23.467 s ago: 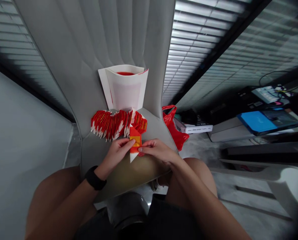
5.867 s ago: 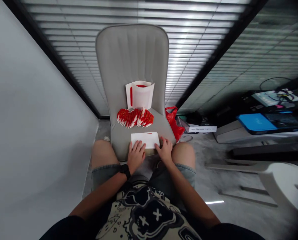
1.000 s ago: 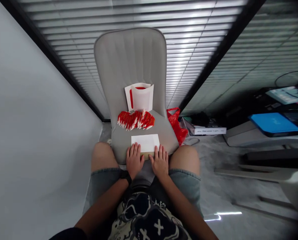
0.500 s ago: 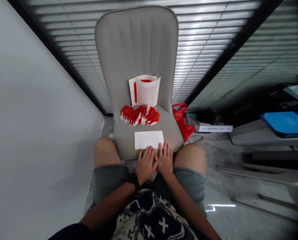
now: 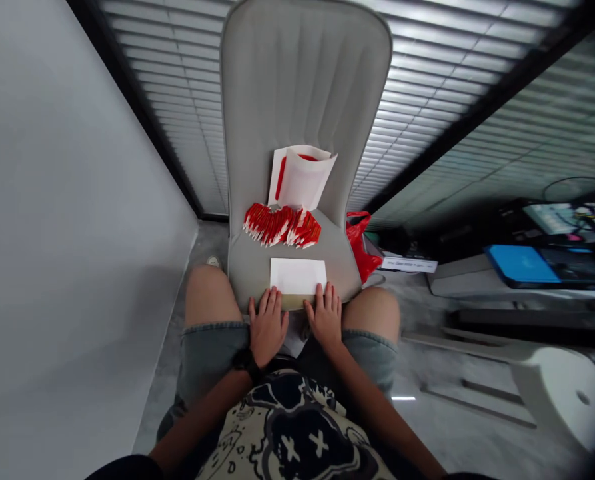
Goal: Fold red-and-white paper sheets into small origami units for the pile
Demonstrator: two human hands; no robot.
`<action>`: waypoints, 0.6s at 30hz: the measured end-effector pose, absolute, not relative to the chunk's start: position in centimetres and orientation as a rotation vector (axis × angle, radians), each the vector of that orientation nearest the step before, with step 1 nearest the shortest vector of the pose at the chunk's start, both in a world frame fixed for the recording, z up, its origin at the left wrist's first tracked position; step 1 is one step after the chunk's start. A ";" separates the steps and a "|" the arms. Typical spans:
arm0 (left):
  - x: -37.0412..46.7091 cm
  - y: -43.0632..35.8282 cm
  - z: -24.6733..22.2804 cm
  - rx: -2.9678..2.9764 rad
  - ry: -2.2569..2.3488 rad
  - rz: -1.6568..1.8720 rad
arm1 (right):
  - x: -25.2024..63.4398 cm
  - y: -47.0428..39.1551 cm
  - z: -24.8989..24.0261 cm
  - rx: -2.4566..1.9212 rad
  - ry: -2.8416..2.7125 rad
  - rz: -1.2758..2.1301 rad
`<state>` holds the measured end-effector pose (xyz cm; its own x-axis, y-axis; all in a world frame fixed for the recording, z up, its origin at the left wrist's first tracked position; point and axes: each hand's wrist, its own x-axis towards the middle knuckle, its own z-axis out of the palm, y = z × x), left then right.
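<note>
1. The left hand (image 5: 267, 327) lies flat and empty on the near edge of the grey chair seat (image 5: 250, 270), fingers spread, with a black watch (image 5: 246, 360) on the wrist. Its fingertips stop just short of the white paper sheet (image 5: 298, 275).
2. The right hand (image 5: 326, 319) also rests palm down with its fingers apart, gripping nothing; its fingertips reach the sheet's near right corner and seem to touch it.
3. The sheet lies flat in the middle of the seat, between the hands and the red pieces. It looks thin, light and limp, so it would likely slide easily on the fabric and crease under pressure. A corner or the near edge looks like the best place to pinch it.
4. Behind it, a row of folded red-and-white paper pieces (image 5: 282, 225) leans together across the seat. They look small, light and easy to knock over.
5. A white paper pouch (image 5: 304, 179) with red inside stands against the chair back.
6. Right of the chair, a red plastic bag (image 5: 360, 243) sits on the floor, beside a book (image 5: 407, 264) whose spine writing is too small to read. No other label is legible.
</note>
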<state>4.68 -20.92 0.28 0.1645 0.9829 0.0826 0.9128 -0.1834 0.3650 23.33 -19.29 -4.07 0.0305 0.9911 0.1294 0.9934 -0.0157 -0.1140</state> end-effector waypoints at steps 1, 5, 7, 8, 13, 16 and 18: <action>4.6 -20.8 0.3 2.203 1.843 0.451 | 23.3 -19.3 -4.0 -2.125 -2.078 -0.018; 4.5 -20.7 0.7 2.220 1.815 0.517 | 23.5 -19.3 -3.7 -2.131 -2.076 0.014; 4.8 -20.6 0.9 2.282 1.713 0.571 | 23.6 -19.3 -3.5 -2.120 -2.075 0.047; 5.1 -20.4 0.9 2.320 1.647 0.590 | 23.7 -19.3 -3.3 -2.109 -2.076 0.067; 6.4 -18.6 -0.1 2.460 1.429 0.570 | 24.5 -19.1 -1.7 -2.058 -1.972 0.204; 6.5 -17.6 -0.8 2.519 1.380 0.512 | 25.2 -19.1 -0.8 -2.014 -1.824 0.336; 6.2 -17.3 -1.0 2.546 1.376 0.493 | 25.8 -19.2 -0.4 -1.963 -1.709 0.416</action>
